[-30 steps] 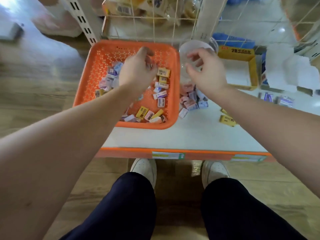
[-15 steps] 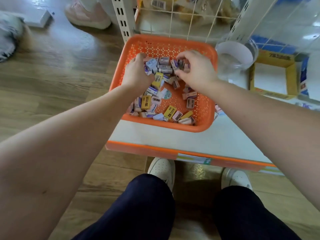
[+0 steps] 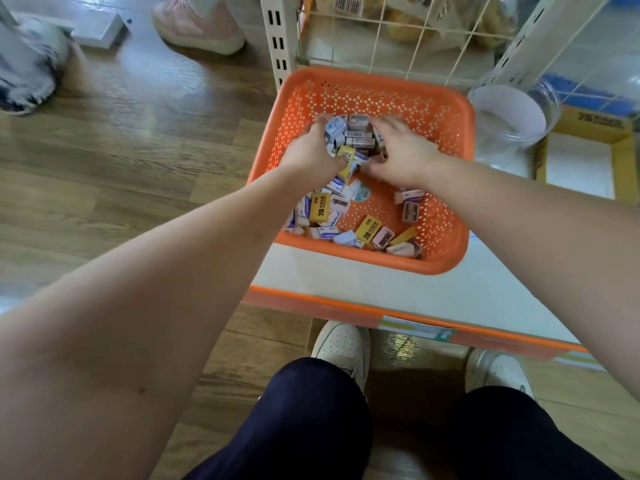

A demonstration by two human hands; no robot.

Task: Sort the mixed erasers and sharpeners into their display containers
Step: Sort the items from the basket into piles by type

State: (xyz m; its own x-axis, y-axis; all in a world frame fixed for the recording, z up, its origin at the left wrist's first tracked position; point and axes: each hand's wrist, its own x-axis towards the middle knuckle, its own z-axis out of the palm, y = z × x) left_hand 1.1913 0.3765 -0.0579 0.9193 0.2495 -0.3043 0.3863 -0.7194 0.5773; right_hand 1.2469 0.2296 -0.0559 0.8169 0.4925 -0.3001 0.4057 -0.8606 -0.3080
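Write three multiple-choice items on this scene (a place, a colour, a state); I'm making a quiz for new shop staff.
1. The clear jar stands:
A. inside the basket
B. right of the basket
C. on the floor

2. The basket is:
A. blue
B. green
C. orange

3. The left hand and right hand:
A. cup a heap of packs in the basket
B. lift the jar
C. rest on the knees

Key: B, it sits past the basket's right rim. C, rim and walls are orange. A, both hands curve round the heap.
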